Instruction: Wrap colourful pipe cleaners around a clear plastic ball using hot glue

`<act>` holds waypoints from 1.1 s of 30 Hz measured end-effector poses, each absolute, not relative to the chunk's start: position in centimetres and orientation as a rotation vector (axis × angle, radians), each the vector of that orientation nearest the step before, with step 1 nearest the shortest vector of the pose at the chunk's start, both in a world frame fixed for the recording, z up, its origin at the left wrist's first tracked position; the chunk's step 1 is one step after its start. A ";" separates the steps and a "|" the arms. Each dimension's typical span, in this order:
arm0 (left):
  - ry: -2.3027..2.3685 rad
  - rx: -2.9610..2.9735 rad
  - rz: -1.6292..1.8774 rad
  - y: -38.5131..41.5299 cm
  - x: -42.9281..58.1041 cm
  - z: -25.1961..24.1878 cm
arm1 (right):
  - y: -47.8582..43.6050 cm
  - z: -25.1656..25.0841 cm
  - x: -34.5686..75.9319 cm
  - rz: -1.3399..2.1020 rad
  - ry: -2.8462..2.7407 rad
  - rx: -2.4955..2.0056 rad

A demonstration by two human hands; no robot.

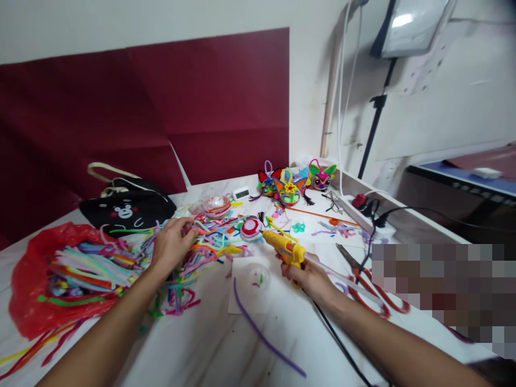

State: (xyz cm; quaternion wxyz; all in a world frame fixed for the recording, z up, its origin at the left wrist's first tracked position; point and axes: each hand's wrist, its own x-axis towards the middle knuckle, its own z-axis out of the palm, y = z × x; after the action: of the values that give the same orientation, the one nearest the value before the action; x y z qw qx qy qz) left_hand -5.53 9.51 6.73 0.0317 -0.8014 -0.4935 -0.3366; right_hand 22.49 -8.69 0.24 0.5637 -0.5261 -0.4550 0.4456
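My right hand (304, 271) is wrapped round a yellow glue gun (285, 246), its nozzle pointing left toward a round red and white piece (250, 228). Over the pile of coloured pipe cleaners (209, 242) is my left hand (174, 242), fingers curled; whether something is between them is too small to tell. A purple pipe cleaner (264, 338) lies in front, its upper end on a white card (237, 301). On that card rests a clear round dish (258, 278) with small red and green bits.
A red plastic bag (30, 285) of pipe cleaners and a black pouch (149, 207) lie left. Orange-handled scissors (377, 295) and a power strip (363, 217) are right. Finished colourful ornaments (288, 189) and a small digital clock (242, 193) stand behind.
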 end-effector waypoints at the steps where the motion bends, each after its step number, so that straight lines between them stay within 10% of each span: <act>1: -1.500 -2.461 -1.046 9.1 -5.4 6.6 | -8.6 0.0 22.5 1.035 -1.090 -1.233; 33: -0.854 -3.165 -1.090 1.2 -1.1 -5.0 | -8.0 -0.5 24.1 0.498 -1.648 -1.236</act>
State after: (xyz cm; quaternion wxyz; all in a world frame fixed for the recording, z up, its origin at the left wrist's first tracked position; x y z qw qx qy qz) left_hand -1.12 1.25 -4.96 -0.1558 -0.9050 -0.2442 -0.3116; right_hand 24.14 -7.95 -0.48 0.4893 -0.5087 -0.6781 0.2050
